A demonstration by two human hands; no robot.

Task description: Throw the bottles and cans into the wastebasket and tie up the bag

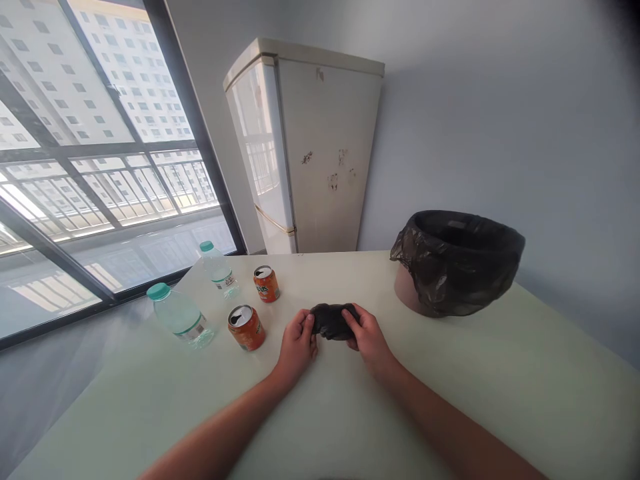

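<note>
A folded black plastic bag (331, 323) is stretched between my two hands, just over the tabletop. My left hand (299, 340) pinches its left end between thumb and fingers. At the other end, my right hand (367, 337) grips it with the thumb on top. Left of my left hand stand two opened orange drink cans, a nearer can (247, 329) and a farther can (267, 285). Beyond them are two clear plastic bottles with green caps, a larger-looking near bottle (181, 317) and a far bottle (220, 272); all stand upright.
On the right of the pale table (320, 407) stands a round bin (413, 293) lined with a black bag (450, 273) folded over its rim. A white refrigerator (327, 133) stands behind the table. Large window panes (100, 153) fill the left side.
</note>
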